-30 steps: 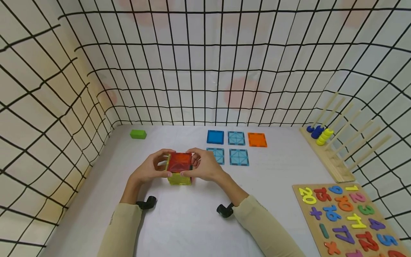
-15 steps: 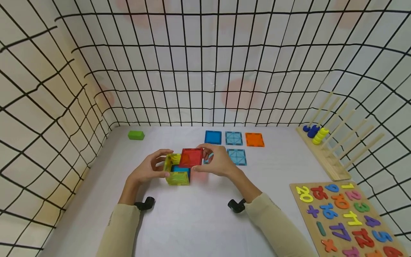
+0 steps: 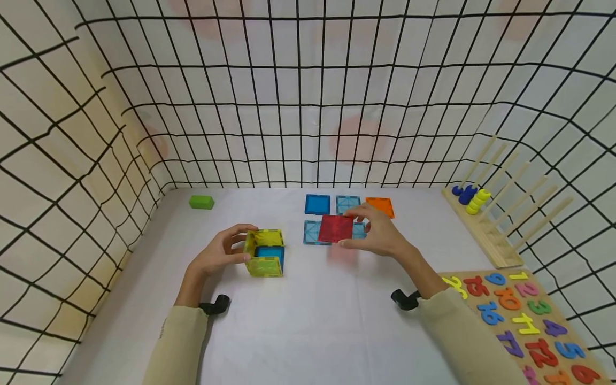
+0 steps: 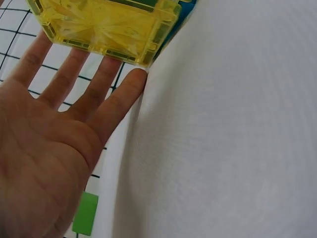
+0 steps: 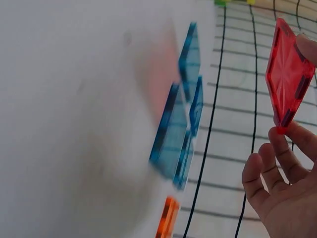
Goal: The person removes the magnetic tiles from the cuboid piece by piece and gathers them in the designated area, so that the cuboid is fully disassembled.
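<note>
My left hand [image 3: 216, 252] holds a small box of see-through magnetic tiles [image 3: 264, 267] at its left side, thumb near the front and fingers towards the back. Yellow walls show on it, with blue inside, and its top is uncovered. Stretched fingers lie along a yellow wall in the left wrist view. Further right, my right hand [image 3: 382, 235] pinches a red magnetic tile [image 3: 335, 229] by its edge between thumb and fingers. The red tile is raised over the light blue tiles [image 3: 312, 233] and overlaps them in the head view.
Behind are a blue tile [image 3: 317, 204], another light blue tile [image 3: 347, 203] and an orange tile [image 3: 382, 206]. A green block [image 3: 201, 202] lies back left. At right stand a wooden peg rack [image 3: 481, 230] and a number board [image 3: 522, 315]. Black netting [image 3: 300, 107] surrounds the table.
The right hand has lifted the red tile off the top of the box and carried it right, over the light blue tiles. The left hand stays at the box.
</note>
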The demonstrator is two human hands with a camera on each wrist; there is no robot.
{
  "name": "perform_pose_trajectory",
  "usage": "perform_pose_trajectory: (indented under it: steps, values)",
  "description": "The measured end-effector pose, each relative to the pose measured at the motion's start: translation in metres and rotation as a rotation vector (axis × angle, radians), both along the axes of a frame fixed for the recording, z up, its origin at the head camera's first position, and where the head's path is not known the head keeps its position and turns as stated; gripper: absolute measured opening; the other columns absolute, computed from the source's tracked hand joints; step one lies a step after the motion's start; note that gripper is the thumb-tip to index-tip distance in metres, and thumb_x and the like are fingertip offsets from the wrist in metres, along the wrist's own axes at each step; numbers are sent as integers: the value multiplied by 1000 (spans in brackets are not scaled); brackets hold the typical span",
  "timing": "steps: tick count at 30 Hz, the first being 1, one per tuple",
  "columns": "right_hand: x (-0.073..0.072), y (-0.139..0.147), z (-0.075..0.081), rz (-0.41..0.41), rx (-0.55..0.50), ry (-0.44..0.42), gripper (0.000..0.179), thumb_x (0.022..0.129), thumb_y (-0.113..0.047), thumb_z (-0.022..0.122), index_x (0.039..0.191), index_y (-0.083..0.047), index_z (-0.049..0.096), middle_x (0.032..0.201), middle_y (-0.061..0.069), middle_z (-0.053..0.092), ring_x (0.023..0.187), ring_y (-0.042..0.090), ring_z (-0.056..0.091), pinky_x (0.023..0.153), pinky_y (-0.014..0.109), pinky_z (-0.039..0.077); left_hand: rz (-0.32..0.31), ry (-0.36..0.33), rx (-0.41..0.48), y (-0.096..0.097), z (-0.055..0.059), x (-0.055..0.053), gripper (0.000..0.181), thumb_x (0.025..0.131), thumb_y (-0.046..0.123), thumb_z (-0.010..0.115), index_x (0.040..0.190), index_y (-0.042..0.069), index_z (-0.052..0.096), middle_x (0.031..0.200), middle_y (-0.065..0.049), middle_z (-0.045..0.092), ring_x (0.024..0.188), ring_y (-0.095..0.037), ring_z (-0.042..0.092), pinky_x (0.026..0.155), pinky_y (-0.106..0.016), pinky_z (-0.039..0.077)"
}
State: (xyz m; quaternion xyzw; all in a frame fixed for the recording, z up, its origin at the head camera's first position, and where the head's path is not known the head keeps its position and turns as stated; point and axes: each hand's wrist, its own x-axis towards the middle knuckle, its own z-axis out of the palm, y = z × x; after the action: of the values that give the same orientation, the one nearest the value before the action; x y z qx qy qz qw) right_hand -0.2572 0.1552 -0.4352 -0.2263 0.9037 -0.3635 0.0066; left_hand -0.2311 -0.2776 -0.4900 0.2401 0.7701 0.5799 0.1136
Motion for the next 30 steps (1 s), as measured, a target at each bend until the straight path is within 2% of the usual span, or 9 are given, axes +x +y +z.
perform_pose_trajectory:
  steps: [6,9,15,22,30]
  values:
    - [-3,46,-6,-89,107,3,72,75,-51,87,132,-14,67,114,8,62,110,28,54,79,33,52,7,-1,-37,3,3,1,68,86,13,81,147,15,51,155,-10,48,138,-42,44,114,-65,41]
    - [-6,69,-12,-127,157,-6,73,77,-51,86,135,-12,65,117,12,61,110,29,54,80,33,51,10,1,-43,3,3,1,68,86,13,81,147,16,51,156,-9,48,139,-42,44,114,-65,41]
    - [-11,105,-23,-133,250,-42,78,82,-49,83,143,-7,58,124,18,60,115,33,54,86,42,56,8,-6,-35,3,1,0,68,86,13,82,147,19,52,155,-6,48,140,-42,43,114,-66,40]
    - [-19,123,-36,-105,330,-103,83,81,-55,82,144,-8,57,133,20,58,120,36,53,93,52,57,8,-4,-30,3,0,0,68,86,13,82,147,19,51,156,-6,48,140,-42,43,114,-67,40]
    - [-26,127,-44,-64,355,-138,80,82,-47,84,145,-7,55,138,22,56,122,38,53,102,60,52,7,-8,-21,3,-2,-1,68,86,13,81,147,18,52,156,-7,48,141,-42,42,114,-66,40]
